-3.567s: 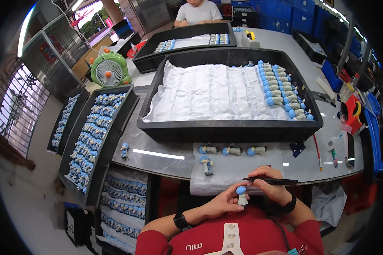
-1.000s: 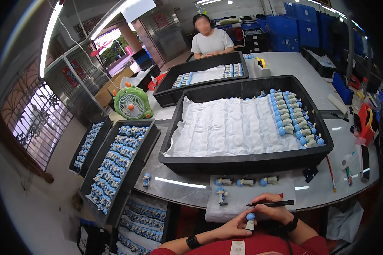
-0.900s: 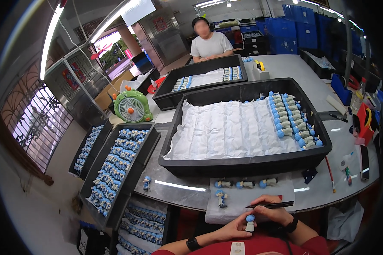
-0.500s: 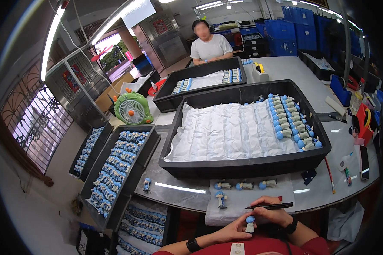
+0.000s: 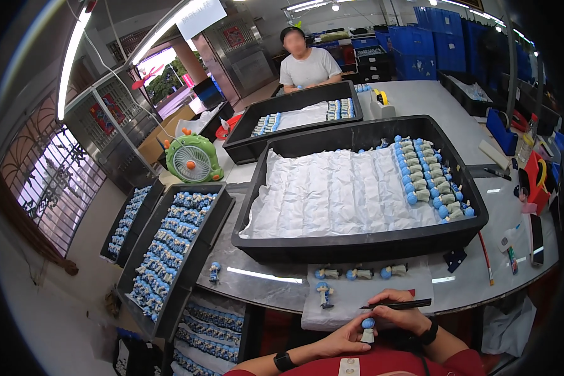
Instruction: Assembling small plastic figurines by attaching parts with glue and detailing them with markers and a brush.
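Observation:
Close to my body, my left hand (image 5: pixel 349 337) grips a small figurine (image 5: pixel 368 332) with a blue head and a pale body. My right hand (image 5: pixel 404 314) pinches a slim black pen (image 5: pixel 408 304), its tip pointing left, just above the figurine. Both hands nearly meet over the front edge of a white paper sheet (image 5: pixel 413 285). On that sheet lie several more figurines, three of them in a row, with another blue-and-white figurine (image 5: pixel 324 294) nearer to me. A single figurine (image 5: pixel 214 272) stands farther left on the grey table.
A large black tray (image 5: pixel 357 246) lined with white paper holds rows of figurines at its right. Another black tray (image 5: pixel 229 203) full of figurines stands at the left, near a green fan (image 5: pixel 194 160). A person (image 5: pixel 310 66) sits across the table. A red brush (image 5: pixel 486 257) lies right.
The whole view has shifted very slightly. Both hands, the pen and the figurine keep the same places.

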Demonstrator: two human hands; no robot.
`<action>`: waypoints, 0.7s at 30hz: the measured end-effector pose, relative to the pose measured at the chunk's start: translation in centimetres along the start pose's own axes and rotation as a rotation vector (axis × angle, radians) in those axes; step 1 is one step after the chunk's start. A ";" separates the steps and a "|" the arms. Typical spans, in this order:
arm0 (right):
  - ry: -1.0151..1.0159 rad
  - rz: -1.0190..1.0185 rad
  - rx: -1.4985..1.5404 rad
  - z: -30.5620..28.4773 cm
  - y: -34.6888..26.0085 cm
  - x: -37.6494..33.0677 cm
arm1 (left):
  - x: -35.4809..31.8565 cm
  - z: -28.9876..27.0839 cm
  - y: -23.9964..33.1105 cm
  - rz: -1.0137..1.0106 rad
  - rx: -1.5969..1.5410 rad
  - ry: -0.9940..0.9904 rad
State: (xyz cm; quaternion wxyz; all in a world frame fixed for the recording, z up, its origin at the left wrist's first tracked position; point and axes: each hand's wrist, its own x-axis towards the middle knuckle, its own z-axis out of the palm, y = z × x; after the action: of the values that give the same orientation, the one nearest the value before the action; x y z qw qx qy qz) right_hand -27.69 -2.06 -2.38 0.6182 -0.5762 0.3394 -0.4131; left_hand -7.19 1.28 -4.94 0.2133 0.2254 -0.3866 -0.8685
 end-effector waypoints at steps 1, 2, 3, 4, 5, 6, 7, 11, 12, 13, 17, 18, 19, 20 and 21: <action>0.003 -0.013 0.006 0.0 0.1 0.0 | 0.0 0.0 0.1 -0.011 -0.004 0.002; 0.004 -0.013 0.006 0.0 0.2 0.0 | 0.0 0.0 0.1 -0.022 -0.007 0.004; 0.003 -0.004 0.019 0.0 0.3 -0.1 | -0.1 0.0 0.1 -0.022 -0.008 0.004; 0.003 0.005 0.032 0.0 0.3 -0.1 | -0.1 -0.2 0.1 -0.040 -0.014 -0.008; 0.003 0.006 0.033 0.0 0.3 0.0 | -0.1 -0.3 0.1 -0.057 -0.019 -0.021; 0.002 0.000 0.015 0.0 0.3 0.0 | -0.1 -0.4 0.1 -0.057 -0.019 -0.021; 0.001 -0.007 -0.003 -0.1 0.3 0.0 | -0.2 -0.4 0.0 -0.061 -0.019 -0.019; -0.017 0.040 0.022 -0.1 0.1 -0.1 | -0.1 -0.4 0.0 -0.064 -0.005 -0.014; -0.021 0.012 -0.003 -0.2 0.2 0.0 | -0.1 -0.4 0.0 -0.064 -0.005 -0.014; -0.025 -0.015 -0.029 -0.2 0.2 0.0 | -0.1 -0.4 0.0 -0.062 -0.002 -0.016; -0.018 0.001 -0.023 -0.1 -0.1 0.0 | -0.1 -0.4 0.2 -0.079 -0.003 -0.009; -0.016 0.013 -0.008 -0.1 -0.1 0.0 | -0.1 -0.5 0.1 -0.078 -0.003 -0.009; -0.014 0.025 0.008 -0.1 -0.1 0.0 | -0.1 -0.6 -0.2 -0.065 -0.002 -0.014; -0.015 0.024 0.008 0.0 -0.2 0.0 | 0.0 -0.7 -0.3 -0.051 -0.001 -0.019; -0.013 0.037 0.022 0.0 -0.3 -0.1 | 0.0 -0.7 -0.3 -0.052 -0.001 -0.019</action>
State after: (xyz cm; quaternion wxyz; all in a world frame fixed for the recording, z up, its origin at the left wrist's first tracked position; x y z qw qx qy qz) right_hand -27.76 -2.00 -2.06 0.6342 -0.5657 0.3413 -0.4015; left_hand -6.83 1.05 -5.61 0.1872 0.2268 -0.3824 -0.8760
